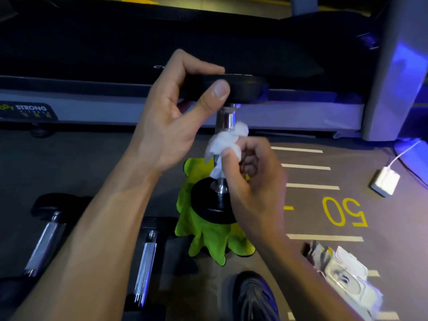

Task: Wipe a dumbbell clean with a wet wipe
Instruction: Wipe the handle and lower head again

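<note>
Dumbbell [228,117]: black end plates, chrome handle. Wet wipe [225,141]: white. Cloth [208,237] under dumbbell: lime green, dark edging. Floor [92,163]: grey, white stripes, yellow "50" [345,212]. Charger [385,184]: white. Treadmill [162,105]: black deck, grey side rail. Shoe [254,297]: dark, ribbed pattern.
</note>
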The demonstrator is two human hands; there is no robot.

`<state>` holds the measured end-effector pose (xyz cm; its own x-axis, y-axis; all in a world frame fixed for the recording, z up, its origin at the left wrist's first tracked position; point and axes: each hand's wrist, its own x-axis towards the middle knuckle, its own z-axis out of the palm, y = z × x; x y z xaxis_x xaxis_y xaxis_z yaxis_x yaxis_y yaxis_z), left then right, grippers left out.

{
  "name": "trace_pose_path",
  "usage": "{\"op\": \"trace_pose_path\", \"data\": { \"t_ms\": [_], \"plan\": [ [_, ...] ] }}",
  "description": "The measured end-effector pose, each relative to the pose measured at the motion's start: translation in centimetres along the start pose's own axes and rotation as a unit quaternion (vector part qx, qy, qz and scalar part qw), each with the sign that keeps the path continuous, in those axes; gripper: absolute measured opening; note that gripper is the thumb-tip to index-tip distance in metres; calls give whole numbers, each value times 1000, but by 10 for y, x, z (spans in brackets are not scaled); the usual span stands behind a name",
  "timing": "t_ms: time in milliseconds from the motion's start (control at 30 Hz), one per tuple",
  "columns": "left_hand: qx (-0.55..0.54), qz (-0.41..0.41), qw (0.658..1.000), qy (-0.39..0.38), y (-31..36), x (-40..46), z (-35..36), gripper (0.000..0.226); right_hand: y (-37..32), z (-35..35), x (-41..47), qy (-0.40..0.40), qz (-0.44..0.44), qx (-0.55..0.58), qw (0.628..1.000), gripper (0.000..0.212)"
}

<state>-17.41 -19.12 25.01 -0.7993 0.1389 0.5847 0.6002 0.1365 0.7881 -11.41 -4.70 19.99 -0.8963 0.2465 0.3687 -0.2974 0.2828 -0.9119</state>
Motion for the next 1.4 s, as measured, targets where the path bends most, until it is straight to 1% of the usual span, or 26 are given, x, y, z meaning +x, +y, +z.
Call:
{"op": "trace_pose_path", "data": {
  "t_ms": [33,167,333,433,533,633,667,700,767,800,867,933,1000,1033,1100,1200,1267,1300,1333,1400],
  "plan": [
    [2,-1,1000,1,-1,0,-1,16,-1,0,0,-4,3,8,1000,11],
    [9,0,1000,-20,1,0,2,19,-15,8,31,59,-6,34,998,13],
    [-3,2,1000,-6,0,-1,1,15,-14,8,25,49,68,73,994,19],
    [-2,4,1000,-9,-1,0,2,15,-14,10,47,68,100,109,987,17],
    [-11,5,1000,-13,2,-2,1,15,-11,16,39,70,81,84,991,16],
    [-5,4,1000,-2,1,-3,-1,15,-16,15,18,29,38,51,998,17],
    [-3,4,1000,0,1,-3,-1,15,-16,12,21,27,27,32,999,18],
    [-5,4,1000,0,0,-3,0,14,-13,9,28,45,29,32,998,19],
    [-15,2,1000,-7,1,-4,0,15,-7,1,49,98,53,82,990,15],
    [-16,2,1000,-11,3,-6,1,16,-7,-3,57,110,71,119,984,14],
    [-18,5,1000,-12,5,-7,2,17,-7,-1,59,91,97,184,974,15],
    [-12,5,1000,-10,5,-7,3,17,-8,5,54,65,107,189,974,17],
    [-2,5,1000,-10,5,-7,2,20,-11,10,44,70,102,185,975,11],
    [0,7,1000,-9,5,-7,1,22,-14,10,40,77,97,190,974,10],
    [-2,7,1000,-6,6,-7,1,22,-20,8,33,91,78,183,976,19],
    [-7,7,1000,-5,6,-7,3,17,-25,7,21,105,16,149,983,20],
    [-6,7,1000,-3,5,-6,3,16,-27,7,17,108,-54,95,988,18],
    [-5,8,1000,-4,5,-5,3,15,-27,8,15,99,-90,56,989,13],
    [-4,9,1000,-6,6,-5,3,15,-26,9,15,91,-114,18,989,8],
    [1,11,1000,-11,7,-4,4,15,-20,9,18,97,-141,-34,985,7]
  ]
}}
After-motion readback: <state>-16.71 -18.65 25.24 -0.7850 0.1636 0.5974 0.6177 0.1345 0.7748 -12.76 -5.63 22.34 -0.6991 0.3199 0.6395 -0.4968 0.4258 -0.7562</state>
